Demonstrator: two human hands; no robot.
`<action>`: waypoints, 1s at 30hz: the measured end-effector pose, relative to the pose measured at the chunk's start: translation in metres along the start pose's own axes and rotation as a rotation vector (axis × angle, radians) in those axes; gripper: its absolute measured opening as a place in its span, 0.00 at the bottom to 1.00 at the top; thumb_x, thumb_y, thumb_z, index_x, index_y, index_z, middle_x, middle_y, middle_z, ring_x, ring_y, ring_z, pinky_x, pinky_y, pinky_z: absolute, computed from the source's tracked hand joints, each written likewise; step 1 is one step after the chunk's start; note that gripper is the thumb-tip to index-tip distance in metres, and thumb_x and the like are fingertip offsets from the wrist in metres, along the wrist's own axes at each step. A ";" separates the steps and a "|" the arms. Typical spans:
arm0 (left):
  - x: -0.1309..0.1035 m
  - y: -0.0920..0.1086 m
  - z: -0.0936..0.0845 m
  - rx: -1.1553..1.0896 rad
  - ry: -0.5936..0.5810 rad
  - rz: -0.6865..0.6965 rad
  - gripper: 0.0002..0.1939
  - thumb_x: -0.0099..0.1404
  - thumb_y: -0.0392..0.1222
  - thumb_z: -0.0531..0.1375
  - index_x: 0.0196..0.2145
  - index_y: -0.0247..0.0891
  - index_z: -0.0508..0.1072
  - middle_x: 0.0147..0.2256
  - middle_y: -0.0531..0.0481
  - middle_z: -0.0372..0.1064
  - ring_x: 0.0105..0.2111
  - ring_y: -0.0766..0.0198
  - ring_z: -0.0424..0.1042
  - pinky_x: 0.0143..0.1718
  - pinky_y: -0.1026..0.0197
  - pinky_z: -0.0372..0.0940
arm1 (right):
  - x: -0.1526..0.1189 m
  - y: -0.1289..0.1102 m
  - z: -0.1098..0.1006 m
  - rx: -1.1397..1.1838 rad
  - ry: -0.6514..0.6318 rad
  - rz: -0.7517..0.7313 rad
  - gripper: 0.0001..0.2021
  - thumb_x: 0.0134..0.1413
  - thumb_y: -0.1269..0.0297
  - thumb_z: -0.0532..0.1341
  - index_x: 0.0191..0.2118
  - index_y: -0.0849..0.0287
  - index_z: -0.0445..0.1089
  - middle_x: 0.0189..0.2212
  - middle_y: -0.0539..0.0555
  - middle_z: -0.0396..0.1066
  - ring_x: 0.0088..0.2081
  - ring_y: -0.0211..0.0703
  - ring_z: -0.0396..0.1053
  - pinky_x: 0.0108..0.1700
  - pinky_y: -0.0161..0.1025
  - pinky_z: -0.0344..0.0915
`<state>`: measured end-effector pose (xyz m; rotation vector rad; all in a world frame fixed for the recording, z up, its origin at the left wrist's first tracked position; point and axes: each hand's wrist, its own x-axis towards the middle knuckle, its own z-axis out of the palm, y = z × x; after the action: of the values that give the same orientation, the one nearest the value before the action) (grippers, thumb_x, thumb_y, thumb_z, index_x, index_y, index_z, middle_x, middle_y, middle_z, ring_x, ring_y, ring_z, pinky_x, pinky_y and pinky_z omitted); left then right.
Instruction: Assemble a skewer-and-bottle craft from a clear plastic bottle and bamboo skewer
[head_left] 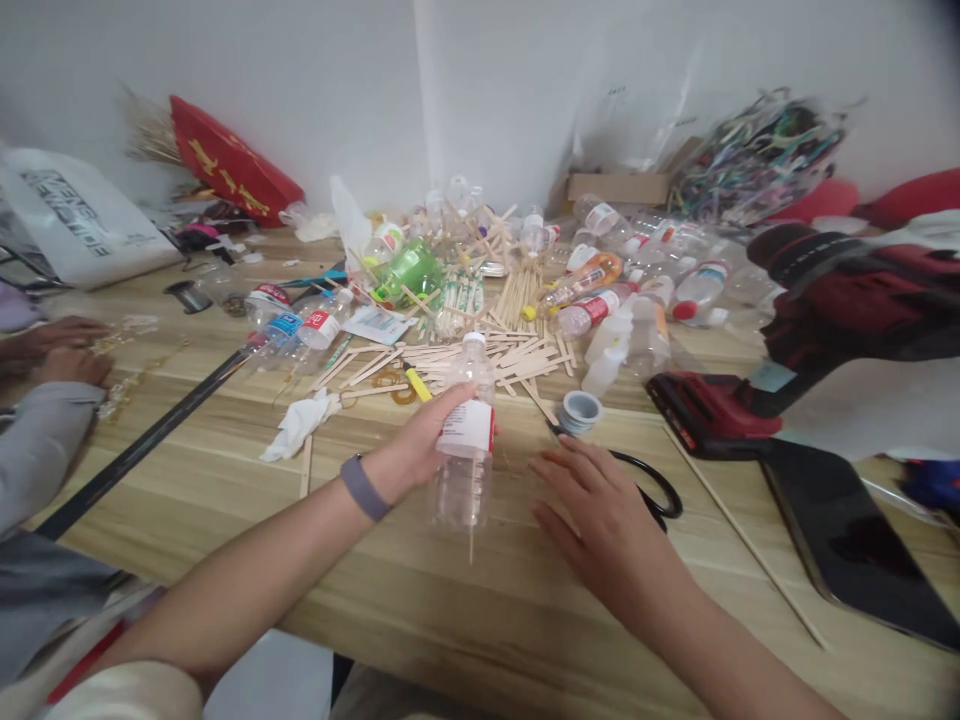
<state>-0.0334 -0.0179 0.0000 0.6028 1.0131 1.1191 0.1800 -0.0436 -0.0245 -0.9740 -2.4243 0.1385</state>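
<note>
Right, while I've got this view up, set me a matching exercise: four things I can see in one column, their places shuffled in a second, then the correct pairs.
Things:
1. nearest clear bottle
2. grey ring
3. flat black device
4. green bottle

Places:
A. lying at the right side, near the red and black drill
B. toward the wall, among sticks and other bottles
C. held in the left hand
D. just beyond the right hand

Pairs: 1-C, 2-D, 3-A, 4-B

Plastic bottle (glossy); wooden table
</note>
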 end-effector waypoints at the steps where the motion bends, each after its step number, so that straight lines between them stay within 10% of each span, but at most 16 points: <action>1: 0.003 -0.001 0.002 0.004 -0.002 0.004 0.15 0.61 0.49 0.59 0.27 0.32 0.72 0.20 0.48 0.72 0.19 0.65 0.71 0.20 0.66 0.64 | 0.001 -0.002 -0.001 0.042 0.024 0.029 0.13 0.58 0.66 0.57 0.46 0.60 0.73 0.45 0.64 0.74 0.53 0.61 0.67 0.55 0.60 0.61; 8: 0.020 -0.005 0.013 -0.002 0.010 0.053 0.13 0.59 0.48 0.62 0.26 0.33 0.71 0.18 0.53 0.67 0.17 0.67 0.67 0.21 0.65 0.63 | 0.003 -0.027 0.000 0.827 -0.462 0.605 0.11 0.53 0.56 0.59 0.28 0.58 0.71 0.20 0.49 0.70 0.21 0.38 0.64 0.23 0.35 0.57; 13: 0.025 -0.006 0.019 -0.024 0.019 0.088 0.15 0.58 0.50 0.63 0.26 0.34 0.70 0.19 0.54 0.66 0.18 0.68 0.66 0.22 0.65 0.62 | 0.003 -0.038 0.012 1.449 -0.431 1.008 0.20 0.38 0.47 0.69 0.26 0.59 0.66 0.20 0.46 0.67 0.22 0.34 0.64 0.18 0.29 0.53; 25: 0.028 0.001 0.019 0.012 0.025 0.102 0.17 0.56 0.54 0.62 0.26 0.35 0.69 0.19 0.52 0.68 0.19 0.67 0.68 0.22 0.65 0.63 | -0.006 -0.047 0.031 1.684 -0.291 0.993 0.22 0.34 0.48 0.73 0.24 0.62 0.68 0.21 0.47 0.66 0.23 0.32 0.63 0.23 0.29 0.57; 30: 0.031 0.003 0.017 0.081 0.028 0.114 0.19 0.57 0.57 0.61 0.27 0.35 0.68 0.20 0.52 0.68 0.19 0.68 0.67 0.22 0.65 0.63 | -0.011 -0.042 0.041 1.602 -0.221 0.948 0.26 0.33 0.50 0.74 0.39 0.60 0.75 0.18 0.43 0.60 0.20 0.30 0.55 0.22 0.29 0.48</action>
<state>-0.0169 0.0139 -0.0011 0.7189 1.0630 1.1941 0.1403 -0.0778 -0.0523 -1.0476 -0.9912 2.0928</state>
